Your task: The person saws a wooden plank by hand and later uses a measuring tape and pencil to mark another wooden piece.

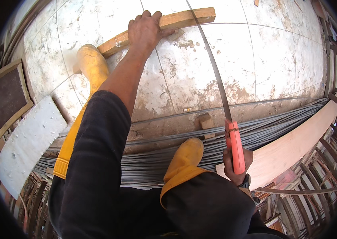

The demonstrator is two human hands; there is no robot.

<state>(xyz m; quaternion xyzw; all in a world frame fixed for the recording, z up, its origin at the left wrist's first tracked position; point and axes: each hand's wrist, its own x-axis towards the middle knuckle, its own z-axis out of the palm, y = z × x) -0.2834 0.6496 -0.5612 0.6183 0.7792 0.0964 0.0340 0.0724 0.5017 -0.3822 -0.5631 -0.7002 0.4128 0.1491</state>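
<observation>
A pale, stained floor (pixel 288 59) with dark joint lines spreads out below. On it, toward the far side, lies a wooden beam (pixel 180 18). The left grip (pixel 143 34) is laid over its middle, fingers curled across the far edge and thumb on the near side. The beam looks stiff and fairly light, its sawn faces dry rather than slippery; pressing from above near the middle, clear of the blade, seems a sound hold.

The saw (pixel 217 73) crosses above the beam near its right end; whether its teeth touch the wood cannot be told. The right grip (pixel 229 169) is closed around its orange handle (pixel 237 153). The long, thin blade probably flexes, so the handle is the place to take it.

A yellow left boot (pixel 92 65) covers the beam near its left end, seemingly pinning it. Nearer the body, a yellow right boot (pixel 188 153) stands among thin rods (pixel 272 123), with a small block (pixel 206 120) just beyond. A plywood board (pixel 292 135) lies to the right, a whitish panel (pixel 31 145) to the left.
</observation>
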